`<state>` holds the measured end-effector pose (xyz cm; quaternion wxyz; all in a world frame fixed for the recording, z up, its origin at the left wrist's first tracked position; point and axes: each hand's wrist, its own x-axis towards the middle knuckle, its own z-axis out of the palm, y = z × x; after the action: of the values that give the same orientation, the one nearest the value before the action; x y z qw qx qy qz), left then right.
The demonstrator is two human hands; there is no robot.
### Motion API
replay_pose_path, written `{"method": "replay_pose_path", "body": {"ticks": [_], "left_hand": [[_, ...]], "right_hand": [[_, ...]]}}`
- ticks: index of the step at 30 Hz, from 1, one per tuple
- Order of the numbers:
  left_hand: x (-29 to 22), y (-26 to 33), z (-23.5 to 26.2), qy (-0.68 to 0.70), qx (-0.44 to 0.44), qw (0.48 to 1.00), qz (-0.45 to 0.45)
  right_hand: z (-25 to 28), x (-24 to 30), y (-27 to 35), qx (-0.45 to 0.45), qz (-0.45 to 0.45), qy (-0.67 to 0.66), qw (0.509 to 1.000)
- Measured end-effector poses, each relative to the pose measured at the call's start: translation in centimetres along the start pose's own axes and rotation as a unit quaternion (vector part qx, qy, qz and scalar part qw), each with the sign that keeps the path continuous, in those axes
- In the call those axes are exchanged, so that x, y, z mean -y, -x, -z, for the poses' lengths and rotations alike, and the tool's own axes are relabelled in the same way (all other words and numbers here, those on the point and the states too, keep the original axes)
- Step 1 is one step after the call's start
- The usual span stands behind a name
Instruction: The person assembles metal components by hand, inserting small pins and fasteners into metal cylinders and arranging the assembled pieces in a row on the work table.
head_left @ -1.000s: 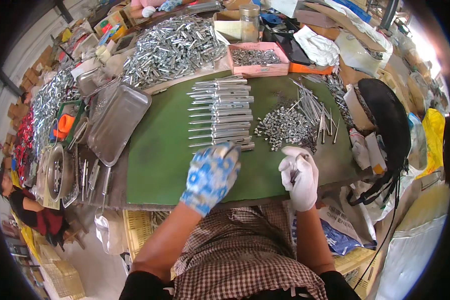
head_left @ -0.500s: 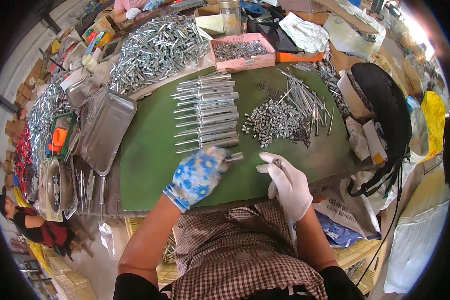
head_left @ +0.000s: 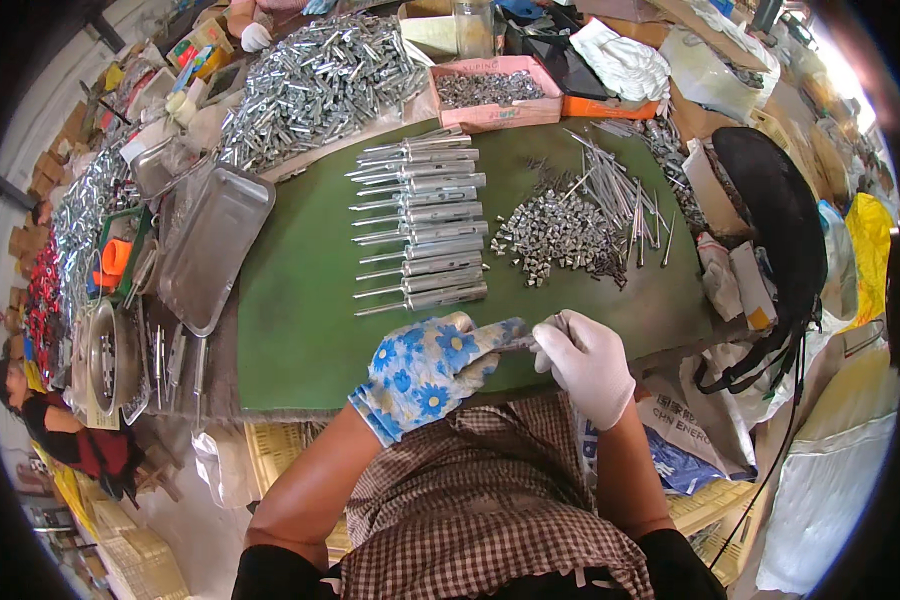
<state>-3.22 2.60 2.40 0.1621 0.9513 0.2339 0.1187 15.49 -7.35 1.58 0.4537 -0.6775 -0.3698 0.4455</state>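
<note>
My left hand [head_left: 435,370], in a white glove with blue flowers, is closed around a small metal tube [head_left: 518,343] whose end shows past the fingertips. My right hand [head_left: 588,368], in a plain white glove, meets that end with thumb and fingers pinched together. Whatever small piece it pinches is hidden by the fingers. Beyond the left hand, a row of silver metal tubes with thin pins [head_left: 430,230] lies side by side on the green mat [head_left: 300,340]. Farther right are a heap of small metal cones [head_left: 550,235] and a bundle of long thin metal pins [head_left: 625,185].
A pink box [head_left: 495,95] of small metal parts stands behind the mat. Left of it rises a large pile of metal tubes [head_left: 320,85]. An empty steel tray [head_left: 215,250] borders the mat's left side; a black bag [head_left: 770,210] stands at right. Two other people are partly visible.
Both my hands have come together over the mat's near edge, the left moving right with the metal tube. My right fingers have closed in and now touch the tube's end.
</note>
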Motion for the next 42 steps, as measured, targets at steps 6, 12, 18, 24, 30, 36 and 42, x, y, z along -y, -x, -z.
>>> {"method": "replay_pose_path", "body": {"ticks": [6, 12, 18, 24, 30, 36, 42], "left_hand": [[-0.1, 0.1, -0.7, 0.026, -0.064, 0.997, -0.02], [-1.6, 0.2, -1.0, -0.025, -0.043, 0.998, 0.028], [-3.0, -0.4, -2.1, -0.086, 0.025, 0.992, 0.086], [-2.9, -0.4, -1.7, -0.052, 0.02, 0.995, 0.085], [-3.1, -0.7, -1.8, -0.047, 0.026, 0.995, 0.089], [-3.8, -0.7, -1.5, -0.06, 0.034, 0.994, 0.09], [-4.0, -0.7, -1.8, -0.05, 0.005, 0.995, 0.09]], "right_hand": [[-0.1, 0.3, -0.1, -0.025, -0.024, -0.007, 0.999], [1.7, -1.1, -3.5, -0.21, 0.257, 0.251, 0.909], [1.8, 1.2, -8.5, -0.154, 0.152, 0.486, 0.847], [2.8, 1.2, -6.6, -0.154, 0.218, 0.417, 0.869], [1.8, 0.3, -1.4, -0.004, 0.288, 0.434, 0.854], [1.6, -0.1, -0.4, -0.025, 0.344, 0.471, 0.812], [1.5, -0.4, -0.2, -0.014, 0.346, 0.494, 0.797]]}}
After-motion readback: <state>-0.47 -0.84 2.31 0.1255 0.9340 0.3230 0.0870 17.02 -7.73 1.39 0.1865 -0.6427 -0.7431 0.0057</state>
